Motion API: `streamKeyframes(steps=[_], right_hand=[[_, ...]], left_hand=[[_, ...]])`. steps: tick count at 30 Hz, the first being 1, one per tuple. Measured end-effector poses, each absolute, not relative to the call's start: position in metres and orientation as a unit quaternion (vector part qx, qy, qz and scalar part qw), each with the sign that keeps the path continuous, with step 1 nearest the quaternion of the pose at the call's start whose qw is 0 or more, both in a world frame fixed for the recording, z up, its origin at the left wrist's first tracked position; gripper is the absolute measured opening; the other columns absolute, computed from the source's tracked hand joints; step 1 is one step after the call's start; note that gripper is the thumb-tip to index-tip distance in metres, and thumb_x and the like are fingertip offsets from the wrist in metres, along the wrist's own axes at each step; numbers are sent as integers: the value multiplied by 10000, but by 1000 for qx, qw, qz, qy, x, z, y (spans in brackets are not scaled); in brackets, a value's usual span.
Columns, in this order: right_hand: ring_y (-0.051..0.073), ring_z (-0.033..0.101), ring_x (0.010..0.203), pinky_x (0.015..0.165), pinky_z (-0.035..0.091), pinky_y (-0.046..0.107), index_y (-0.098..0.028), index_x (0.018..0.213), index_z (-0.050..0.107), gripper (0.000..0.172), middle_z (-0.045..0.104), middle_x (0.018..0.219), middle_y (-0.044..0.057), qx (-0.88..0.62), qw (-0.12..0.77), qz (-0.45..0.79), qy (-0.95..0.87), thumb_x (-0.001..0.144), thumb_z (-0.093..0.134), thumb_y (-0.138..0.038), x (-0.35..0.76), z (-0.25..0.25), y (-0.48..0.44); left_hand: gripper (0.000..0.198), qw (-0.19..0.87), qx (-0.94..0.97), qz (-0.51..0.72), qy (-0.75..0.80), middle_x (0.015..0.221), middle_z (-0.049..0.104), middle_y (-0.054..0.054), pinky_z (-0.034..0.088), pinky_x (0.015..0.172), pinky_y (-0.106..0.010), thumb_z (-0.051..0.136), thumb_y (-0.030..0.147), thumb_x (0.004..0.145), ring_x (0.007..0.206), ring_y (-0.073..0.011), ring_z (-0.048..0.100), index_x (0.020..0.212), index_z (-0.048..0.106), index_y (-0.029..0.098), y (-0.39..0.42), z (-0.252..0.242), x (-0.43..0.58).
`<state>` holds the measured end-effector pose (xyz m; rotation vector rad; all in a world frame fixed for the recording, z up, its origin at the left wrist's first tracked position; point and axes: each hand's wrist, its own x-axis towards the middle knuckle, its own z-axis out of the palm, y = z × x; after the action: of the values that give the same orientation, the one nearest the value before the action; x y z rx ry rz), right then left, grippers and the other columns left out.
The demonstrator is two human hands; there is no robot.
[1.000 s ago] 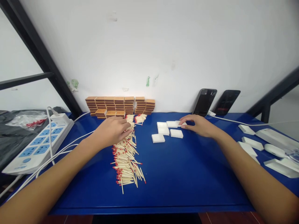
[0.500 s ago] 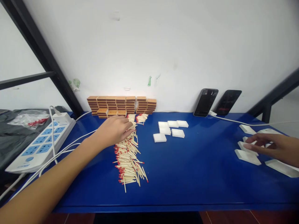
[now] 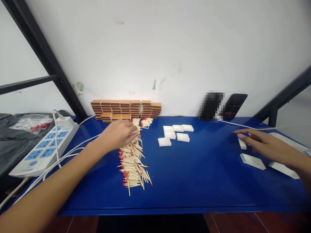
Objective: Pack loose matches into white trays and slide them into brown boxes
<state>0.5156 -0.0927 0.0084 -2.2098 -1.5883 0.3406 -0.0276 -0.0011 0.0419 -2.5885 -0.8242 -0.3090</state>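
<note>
My left hand [image 3: 119, 134] rests at the upper end of a long pile of red-tipped matches [image 3: 132, 161]. Its fingers are curled down among the matchsticks; whatever they hold is hidden. At the right, my right hand [image 3: 264, 142] has its thumb and fingers on a small white matchbox tray [image 3: 241, 142], which stands turned on the blue table. Just below that hand lies another white tray [image 3: 252, 161], with a longer white piece [image 3: 284, 170] beside it. Several open white trays [image 3: 164, 141] sit grouped in the middle, right of the matches.
Stacked brown matchboxes [image 3: 110, 108] line the wall behind my left hand. A white power strip [image 3: 43, 147] with cables lies at the left, near a plastic bag [image 3: 30, 123]. A phone [image 3: 235, 106] leans on the wall, beside a pixelated dark object [image 3: 210, 106].
My right hand has moved left and slightly up, and the trays under it have shifted or become covered. My left hand stays at the matches. The view has moved slightly.
</note>
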Motion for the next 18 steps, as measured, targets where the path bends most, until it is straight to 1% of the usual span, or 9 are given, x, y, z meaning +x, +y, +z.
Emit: streamKeyframes(steps=[2, 3, 5, 8, 11, 13, 15, 16, 18], right_hand=[[326, 724, 920, 764, 583, 443, -286, 1086, 671, 519, 757, 1145, 105, -788, 219, 135, -559, 821, 559, -718, 516, 8, -98], [327, 722, 933, 771, 579, 440, -284, 1069, 672, 510, 756, 1141, 102, -790, 228, 140, -552, 816, 573, -715, 518, 7, -100], [339, 720, 920, 770, 566, 453, -293, 1027, 677, 500, 767, 1052, 93, -792, 227, 144, -549, 787, 595, -724, 525, 4, -105], [364, 712, 880, 783, 542, 490, -318, 937, 708, 476, 772, 950, 94, -789, 176, 138, -572, 739, 611, -740, 540, 0, -113], [363, 703, 858, 796, 520, 501, -343, 919, 740, 438, 772, 990, 107, -800, 142, 90, -575, 726, 604, -712, 555, 0, -119], [353, 696, 821, 769, 510, 493, -337, 909, 743, 413, 765, 970, 127, -825, 134, 50, -546, 725, 587, -672, 565, 0, -120], [351, 688, 778, 736, 499, 486, -318, 900, 746, 410, 752, 892, 149, -849, 110, 26, -515, 720, 570, -641, 573, 0, -118], [356, 688, 779, 729, 496, 484, -308, 893, 751, 419, 749, 864, 153, -856, 95, 25, -508, 715, 564, -638, 576, 0, -116], [369, 698, 844, 741, 500, 472, -294, 860, 763, 436, 754, 863, 147, -852, 74, 35, -517, 691, 563, -643, 582, -3, -110]], left_hand=[[348, 203, -927, -111, -295, 783, 697, -64, 496, 713, -358, 504, 389, 1052, 768, -222, 671, 938, 736, 157, -1, 42, -28], [347, 202, -927, -112, -295, 787, 699, -64, 497, 717, -357, 507, 392, 1052, 771, -221, 673, 940, 737, 157, -1, 42, -28], [355, 200, -927, -114, -296, 799, 706, -65, 498, 723, -354, 508, 404, 1055, 779, -218, 677, 940, 736, 158, -1, 42, -28], [363, 201, -928, -116, -292, 798, 708, -64, 491, 723, -345, 503, 411, 1057, 780, -212, 677, 937, 734, 158, -1, 42, -27], [354, 206, -928, -115, -289, 799, 710, -63, 490, 725, -342, 504, 399, 1057, 784, -212, 679, 939, 734, 158, -1, 42, -27], [348, 208, -927, -113, -291, 810, 714, -65, 493, 727, -348, 511, 395, 1055, 790, -216, 684, 936, 734, 156, -1, 42, -27], [343, 209, -927, -111, -292, 815, 716, -65, 496, 725, -354, 521, 395, 1052, 791, -221, 688, 934, 734, 154, -1, 42, -26], [343, 209, -927, -111, -293, 814, 716, -64, 497, 723, -356, 523, 396, 1051, 791, -223, 690, 934, 735, 153, -1, 42, -26], [345, 208, -927, -109, -293, 808, 716, -63, 498, 719, -358, 521, 396, 1051, 788, -225, 690, 937, 737, 153, -1, 41, -26]])
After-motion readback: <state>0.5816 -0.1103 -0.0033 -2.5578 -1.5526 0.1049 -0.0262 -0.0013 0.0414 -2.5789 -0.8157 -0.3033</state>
